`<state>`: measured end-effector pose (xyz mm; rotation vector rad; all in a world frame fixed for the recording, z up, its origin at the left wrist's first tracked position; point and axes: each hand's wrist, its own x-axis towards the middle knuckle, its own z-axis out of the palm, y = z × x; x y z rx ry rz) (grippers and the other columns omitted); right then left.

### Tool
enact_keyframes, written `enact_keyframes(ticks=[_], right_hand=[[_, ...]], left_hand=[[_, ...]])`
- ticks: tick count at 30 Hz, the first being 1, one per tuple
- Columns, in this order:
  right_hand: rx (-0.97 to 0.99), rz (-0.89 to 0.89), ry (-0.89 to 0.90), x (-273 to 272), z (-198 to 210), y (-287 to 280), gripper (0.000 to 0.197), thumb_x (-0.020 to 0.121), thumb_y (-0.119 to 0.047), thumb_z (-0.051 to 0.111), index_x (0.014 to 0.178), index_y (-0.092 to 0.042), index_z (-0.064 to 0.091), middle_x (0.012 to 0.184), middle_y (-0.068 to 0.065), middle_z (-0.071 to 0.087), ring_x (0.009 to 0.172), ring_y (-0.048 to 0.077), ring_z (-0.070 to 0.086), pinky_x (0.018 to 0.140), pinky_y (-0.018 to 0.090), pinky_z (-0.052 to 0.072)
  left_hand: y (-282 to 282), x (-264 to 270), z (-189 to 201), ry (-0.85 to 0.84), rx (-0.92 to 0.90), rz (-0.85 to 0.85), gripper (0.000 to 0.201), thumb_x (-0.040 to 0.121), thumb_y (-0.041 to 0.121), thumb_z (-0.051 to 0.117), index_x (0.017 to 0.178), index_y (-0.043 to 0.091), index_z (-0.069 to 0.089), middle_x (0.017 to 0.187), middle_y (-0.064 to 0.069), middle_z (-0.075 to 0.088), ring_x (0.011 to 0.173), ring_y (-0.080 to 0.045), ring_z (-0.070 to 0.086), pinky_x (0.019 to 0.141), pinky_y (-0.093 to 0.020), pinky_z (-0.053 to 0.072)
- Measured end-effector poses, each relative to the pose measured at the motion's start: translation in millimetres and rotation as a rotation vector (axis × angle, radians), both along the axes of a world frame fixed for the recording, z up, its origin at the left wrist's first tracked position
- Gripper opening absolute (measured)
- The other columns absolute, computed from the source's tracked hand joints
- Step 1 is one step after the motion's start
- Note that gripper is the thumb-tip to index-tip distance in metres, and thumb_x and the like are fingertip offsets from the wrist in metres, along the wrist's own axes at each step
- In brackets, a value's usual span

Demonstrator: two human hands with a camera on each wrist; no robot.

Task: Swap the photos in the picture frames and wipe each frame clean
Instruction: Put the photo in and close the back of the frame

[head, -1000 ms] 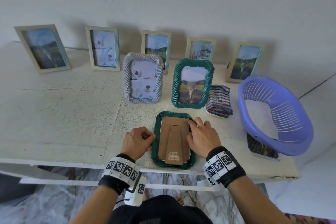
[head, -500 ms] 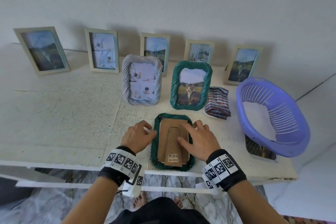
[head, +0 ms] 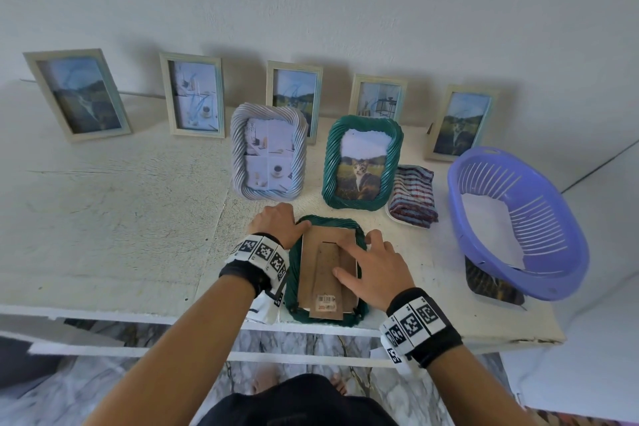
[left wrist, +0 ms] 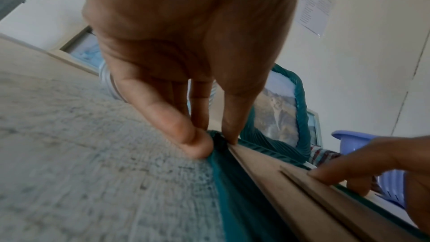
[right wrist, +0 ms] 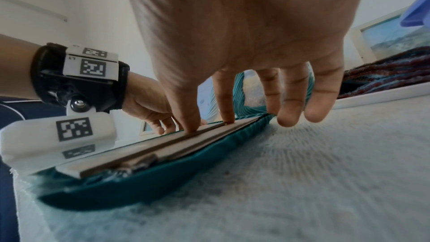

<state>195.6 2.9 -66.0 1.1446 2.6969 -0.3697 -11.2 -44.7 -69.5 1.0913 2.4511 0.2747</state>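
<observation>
A green rope-rimmed frame [head: 293, 287] lies face down at the table's front edge, its brown backing board [head: 320, 270] and folded stand facing up. My left hand [head: 278, 223] is at its upper left corner; in the left wrist view the hand [left wrist: 216, 141] pinches the rim there between a fingertip and the thumb. My right hand [head: 375, 266] lies flat over the frame's right side, and in the right wrist view the thumb and index tip of this hand [right wrist: 209, 122] press on the board. A striped cloth [head: 413, 199] lies folded to the right.
A grey rope frame [head: 269, 156] and a green frame with a cat photo [head: 362, 162] stand just behind. Several pale frames [head: 77, 95] lean on the wall. A purple basket [head: 515, 221] sits at the right over a dark photo [head: 491, 284].
My right hand slid from the board's top right corner down to its middle and flattened. My left hand moved up to the frame's top left corner.
</observation>
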Motion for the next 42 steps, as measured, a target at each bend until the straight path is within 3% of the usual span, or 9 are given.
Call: enact_keyframes(ticks=[4, 7, 11, 15, 22, 28, 32, 36, 42], right_hand=[[-0.016, -0.005, 0.023, 0, 0, 0, 0.054, 0.088, -0.063, 0.044, 0.136, -0.039, 0.035, 0.124, 0.009, 0.033, 0.103, 0.03, 0.049, 0.086, 0.038, 0.048], [-0.021, -0.001, 0.044, 2, -1, 1, 0.055, 0.088, -0.064, 0.044, 0.136, -0.04, 0.035, 0.124, 0.008, 0.033, 0.101, 0.03, 0.051, 0.085, 0.038, 0.049], [-0.038, -0.002, 0.077, 6, -3, 1, 0.056, 0.09, -0.064, 0.041, 0.141, -0.04, 0.033, 0.13, 0.008, 0.032, 0.109, 0.029, 0.048, 0.09, 0.038, 0.048], [-0.083, -0.001, 0.201, 19, -6, -1, 0.051, 0.096, -0.054, 0.041, 0.141, -0.032, 0.039, 0.138, 0.007, 0.033, 0.119, 0.028, 0.041, 0.096, 0.036, 0.044], [-0.224, 0.197, 0.336, 57, -9, -17, 0.025, 0.1, -0.021, 0.045, 0.117, -0.021, 0.063, 0.139, 0.004, 0.046, 0.128, 0.022, 0.04, 0.1, 0.021, 0.031], [-0.272, 0.307, 0.35, 66, -10, -20, 0.038, 0.092, -0.012, 0.045, 0.115, -0.035, 0.066, 0.149, 0.013, 0.039, 0.139, 0.029, 0.031, 0.111, 0.033, 0.027], [-0.223, 0.312, 0.297, 63, -12, -18, 0.036, 0.089, -0.015, 0.039, 0.107, -0.032, 0.066, 0.144, 0.017, 0.045, 0.134, 0.039, 0.037, 0.108, 0.045, 0.037], [-0.168, 0.342, 0.249, 61, -13, -17, 0.041, 0.084, -0.02, 0.028, 0.102, -0.028, 0.065, 0.139, 0.017, 0.049, 0.127, 0.039, 0.041, 0.108, 0.039, 0.034], [-0.15, 0.288, 0.261, 57, -17, -16, 0.036, 0.084, -0.02, 0.031, 0.077, -0.015, 0.066, 0.127, 0.018, 0.06, 0.114, 0.042, 0.052, 0.092, 0.04, 0.046]], left_hand=[[-4, -10, -4, -0.18, 0.09, 0.011, 0.028, 0.086, 0.042, 0.067, 0.08, 0.017, 0.058, 0.08, -0.01, 0.071, 0.075, -0.027, 0.071, 0.076, -0.039, 0.059], [-12, -12, -1, -0.337, 0.131, 0.031, 0.023, 0.087, 0.032, 0.07, 0.085, 0.012, 0.059, 0.066, -0.008, 0.07, 0.061, -0.022, 0.071, 0.062, -0.04, 0.062], [-33, -1, 1, -0.198, 0.068, -0.061, 0.048, 0.082, 0.053, 0.068, 0.112, 0.017, 0.057, 0.1, -0.007, 0.069, 0.09, -0.022, 0.066, 0.083, -0.038, 0.055], [-62, 29, 1, -0.125, 0.043, -0.161, 0.108, 0.072, 0.079, 0.057, 0.151, 0.014, 0.021, 0.141, -0.011, 0.04, 0.129, -0.028, 0.043, 0.104, -0.044, 0.041], [-70, 45, -4, 0.009, 0.023, -0.212, 0.109, 0.062, 0.079, 0.066, 0.144, 0.02, 0.024, 0.132, -0.006, 0.039, 0.119, -0.027, 0.04, 0.098, -0.043, 0.041], [-69, 47, -7, 0.054, 0.007, -0.212, 0.113, 0.062, 0.08, 0.065, 0.147, 0.019, 0.02, 0.135, -0.005, 0.036, 0.123, -0.026, 0.038, 0.099, -0.042, 0.039], [-69, 47, -7, 0.064, 0.014, -0.213, 0.113, 0.062, 0.081, 0.064, 0.146, 0.02, 0.021, 0.134, -0.005, 0.037, 0.123, -0.026, 0.038, 0.099, -0.042, 0.038], [-70, 48, -7, 0.068, 0.017, -0.207, 0.113, 0.062, 0.081, 0.064, 0.147, 0.02, 0.02, 0.136, -0.004, 0.036, 0.124, -0.025, 0.037, 0.1, -0.042, 0.038], [-69, 49, -6, 0.072, 0.004, -0.203, 0.114, 0.062, 0.081, 0.064, 0.148, 0.02, 0.018, 0.138, -0.004, 0.034, 0.126, -0.025, 0.036, 0.1, -0.042, 0.037]])
